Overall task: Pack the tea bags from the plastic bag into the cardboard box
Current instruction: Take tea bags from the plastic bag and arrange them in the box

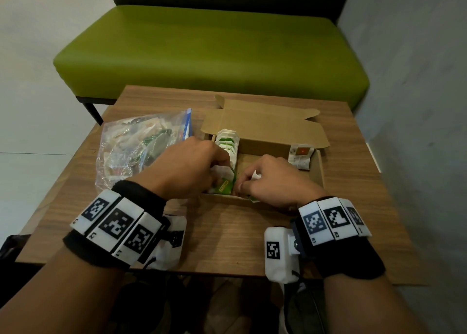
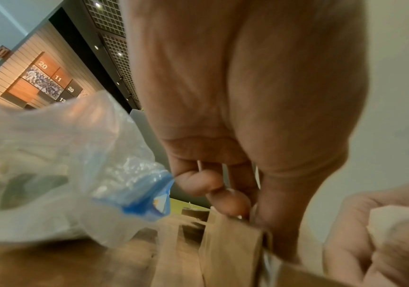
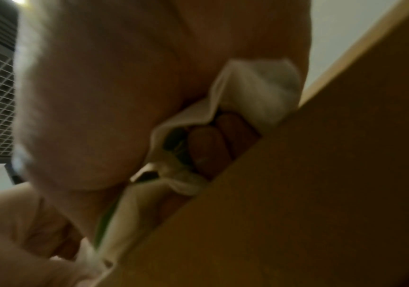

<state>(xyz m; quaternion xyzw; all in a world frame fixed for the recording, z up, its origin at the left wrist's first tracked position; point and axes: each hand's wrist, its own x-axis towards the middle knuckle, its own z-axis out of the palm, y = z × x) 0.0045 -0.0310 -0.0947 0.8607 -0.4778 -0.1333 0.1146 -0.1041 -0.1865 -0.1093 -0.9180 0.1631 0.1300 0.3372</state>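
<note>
Two hands work inside the cardboard box [image 1: 317, 179], the landmark here. The left hand [image 1: 188, 168], fingers curled, grips white-and-green tea bags [image 1: 223, 184] at the box's near-left corner, probably steadying the upright row [image 1: 228, 144] behind them so it does not topple. The right hand [image 1: 267, 179], also curled, pinches more white tea bags at the box's near wall, seemingly to slot them in. One red-tagged tea bag [image 1: 300, 156] leans in the far-right corner. Left of the box lies the plastic bag [image 1: 136, 149], with contents inside.
</note>
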